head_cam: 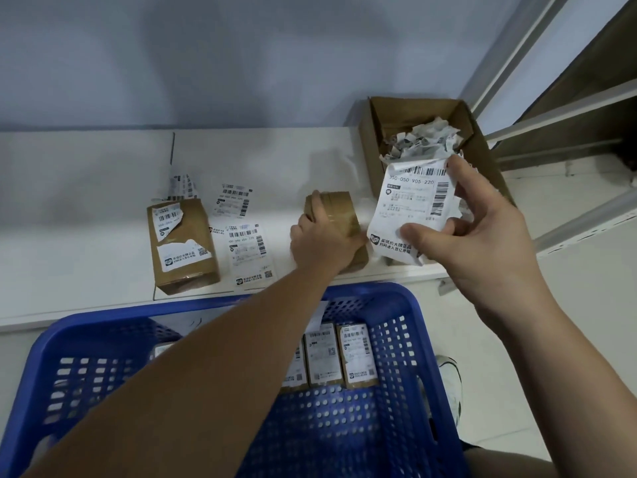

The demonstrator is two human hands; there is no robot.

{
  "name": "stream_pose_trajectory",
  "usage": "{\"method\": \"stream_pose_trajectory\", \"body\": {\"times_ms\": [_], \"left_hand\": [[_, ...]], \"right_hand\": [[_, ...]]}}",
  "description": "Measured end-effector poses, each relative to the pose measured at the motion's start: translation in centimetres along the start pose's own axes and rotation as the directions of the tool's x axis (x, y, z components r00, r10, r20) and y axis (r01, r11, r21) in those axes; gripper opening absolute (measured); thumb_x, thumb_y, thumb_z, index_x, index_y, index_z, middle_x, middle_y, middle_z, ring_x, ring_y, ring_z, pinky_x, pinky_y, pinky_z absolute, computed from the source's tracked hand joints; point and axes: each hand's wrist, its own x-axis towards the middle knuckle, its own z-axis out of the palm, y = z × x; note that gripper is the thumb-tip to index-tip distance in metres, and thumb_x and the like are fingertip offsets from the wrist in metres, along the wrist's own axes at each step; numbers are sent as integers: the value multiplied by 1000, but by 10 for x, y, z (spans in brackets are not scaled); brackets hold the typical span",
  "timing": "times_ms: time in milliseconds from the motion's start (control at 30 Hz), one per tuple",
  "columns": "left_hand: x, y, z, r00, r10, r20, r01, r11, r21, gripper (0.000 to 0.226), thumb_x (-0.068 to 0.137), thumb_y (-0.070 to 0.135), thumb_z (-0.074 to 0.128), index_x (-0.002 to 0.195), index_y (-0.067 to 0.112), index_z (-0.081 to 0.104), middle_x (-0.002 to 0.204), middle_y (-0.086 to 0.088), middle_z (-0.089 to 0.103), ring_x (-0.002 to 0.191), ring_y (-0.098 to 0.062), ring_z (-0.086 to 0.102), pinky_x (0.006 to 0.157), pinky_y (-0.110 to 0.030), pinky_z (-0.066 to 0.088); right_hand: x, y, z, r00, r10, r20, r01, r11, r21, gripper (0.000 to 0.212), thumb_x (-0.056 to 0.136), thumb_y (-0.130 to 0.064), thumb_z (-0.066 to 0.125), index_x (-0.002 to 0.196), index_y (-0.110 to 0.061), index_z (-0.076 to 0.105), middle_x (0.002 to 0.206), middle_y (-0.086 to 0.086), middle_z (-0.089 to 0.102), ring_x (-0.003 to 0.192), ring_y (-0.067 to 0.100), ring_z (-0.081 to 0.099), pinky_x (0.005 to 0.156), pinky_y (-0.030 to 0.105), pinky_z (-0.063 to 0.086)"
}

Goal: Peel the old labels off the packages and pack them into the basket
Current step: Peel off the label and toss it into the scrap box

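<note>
My left hand (319,241) grips a small brown taped package (336,210) on the white shelf (86,201). My right hand (482,232) pinches a peeled white shipping label (410,208) in the air, just in front of an open cardboard box (475,132) holding crumpled labels (420,141). Another brown package (182,243) with a torn, partly peeled label lies at the shelf's left. The blue basket (406,305) sits below the shelf, with labelled packages (341,357) standing in it behind my left forearm.
Loose labels (246,250) lie flat on the shelf between the two packages. A metal shelf frame (568,132) rises at the right. A shoe (451,381) shows on the floor beside the basket.
</note>
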Motion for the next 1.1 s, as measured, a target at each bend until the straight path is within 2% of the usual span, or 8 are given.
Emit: {"method": "stream_pose_trajectory", "body": {"times_ms": [100,267,400,467,567,700,833,1100], "left_hand": [[-1,1,-2,998,67,19,-67,998,-9,107,76,56,76,158,37,10,140,-17,43,123,-38,45,105,-51,44],[-18,-2,-55,985,172,-13,-169,943,-286,119,66,49,87,154,54,8,146,0,28,112,-23,58,97,-40,51],[-72,-16,-133,975,219,-48,-217,867,-448,132,62,59,90,154,57,-4,141,4,46,111,-7,58,92,-30,51],[-108,-28,-166,976,213,-40,-202,827,-524,119,70,69,75,155,56,-7,136,17,53,115,-4,61,89,-24,56],[-155,-52,-203,990,142,-8,-121,814,-569,89,80,72,50,150,66,-6,153,27,36,130,-3,51,89,-20,49],[-180,-87,-229,990,137,42,-88,815,-573,85,75,71,66,139,78,11,150,12,40,122,-15,62,86,-38,61],[-170,-99,-235,973,199,121,-101,828,-552,60,67,66,69,122,59,47,139,8,47,112,-22,68,76,-40,64],[-147,-104,-236,953,161,258,65,720,-691,24,106,36,48,120,52,58,104,6,74,96,-16,74,75,-36,57]], "right_hand": [[-1,-1,-1,1000,1,-8,-1,1000,23,96,79,-2,83,158,-29,34,118,-29,64,98,1,72,82,35,63],[-4,-10,7,1000,8,21,-11,991,136,93,81,2,79,157,-28,35,87,-41,68,88,0,74,78,29,62],[-19,-28,36,988,2,153,-55,937,345,91,81,10,73,156,-26,34,111,-24,72,99,6,74,76,28,63],[-34,-35,54,969,-41,243,-56,924,379,91,81,11,70,156,-25,33,114,-21,73,100,9,74,73,26,62],[-59,-39,81,929,-109,355,-61,898,436,89,80,6,72,153,-29,36,125,-18,70,105,18,73,78,32,62],[-87,-39,107,874,-134,467,-111,881,459,87,72,-4,74,145,-37,41,129,-22,67,107,23,73,79,41,63],[-97,-31,122,864,-97,494,-136,900,413,90,68,-7,76,145,-39,41,130,-24,66,104,25,74,77,40,63],[-88,-25,121,864,-88,496,-128,914,385,94,66,-4,76,147,-37,41,133,-20,65,101,27,75,76,50,63]]}}
